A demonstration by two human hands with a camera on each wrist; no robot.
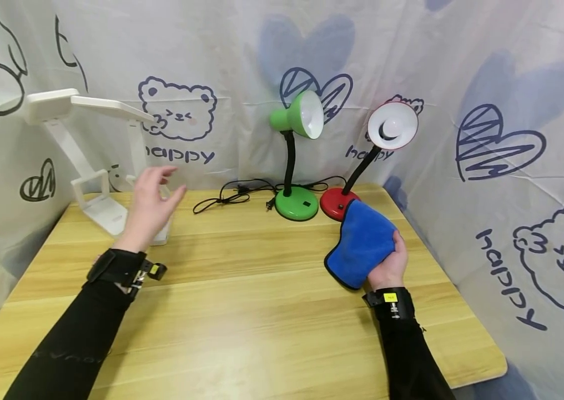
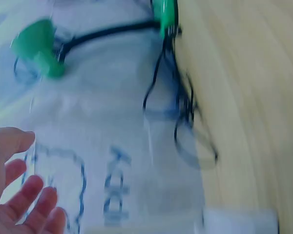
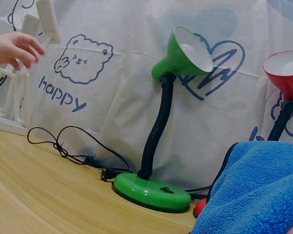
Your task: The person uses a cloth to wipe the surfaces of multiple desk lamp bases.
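My right hand (image 1: 391, 265) grips a blue cloth (image 1: 364, 244) with dark edging by its right side. The cloth hangs in front of the red desk lamp (image 1: 332, 204) and overlaps its base; in the right wrist view the cloth (image 3: 259, 190) fills the lower right corner. My left hand (image 1: 149, 205) is raised with fingers spread and relaxed, holding nothing. Behind it in the head view stand two white desk lamps (image 1: 104, 214), partly hidden by the hand. To the left of the red lamp is a green desk lamp (image 1: 297, 204), its head tilted rightward.
Black power cords (image 1: 232, 195) with plugs lie along the back of the wooden table (image 1: 242, 311), left of the green lamp. A white curtain (image 1: 242, 66) printed with bears and hearts encloses the back and both sides. The table's right edge runs just beyond my right forearm.
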